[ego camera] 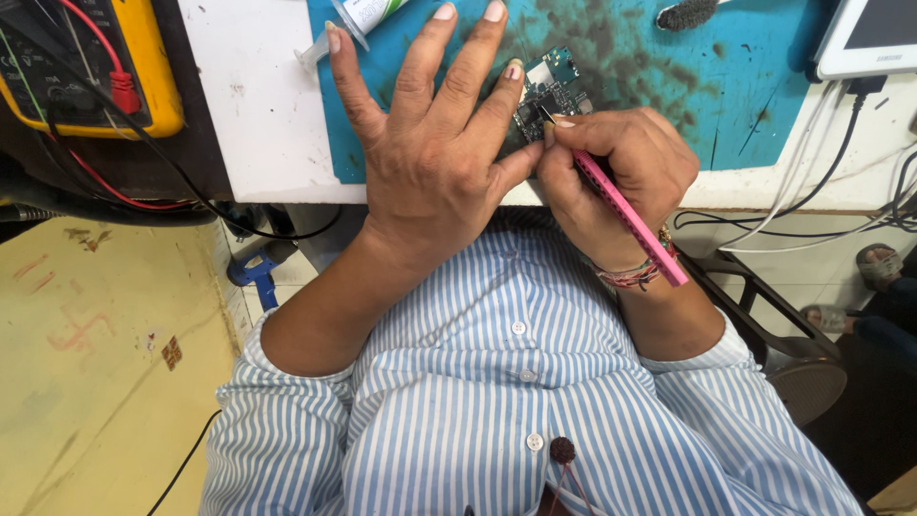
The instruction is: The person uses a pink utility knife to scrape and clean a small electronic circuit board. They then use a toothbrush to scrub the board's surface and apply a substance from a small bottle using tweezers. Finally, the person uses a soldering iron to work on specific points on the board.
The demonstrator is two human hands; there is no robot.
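Stained and scuffed, the blue work mat (659, 86) covers my white bench, with a yellow multimeter (95, 67) and its red and black leads off to my left, a small brush (686, 13) at the far edge and a white tablet (874, 36) with cables on my right. Near the mat's front edge lies a small circuit board (548, 88), partly hidden under my fingers. My left hand (430, 143) is spread flat, fingers fanned, its ring and little fingers pressing the board down. My right hand (611, 167) is closed in a pen grip around a pink-handled tool (626, 215), the fine dark tip touching the board's near edge. I judge the board light, stiff and thin, yet fragile, with tiny parts that could lift under a careless scrape. It would slide easily on the mat, so I would hold it by its bare edges and corners, never over the components.
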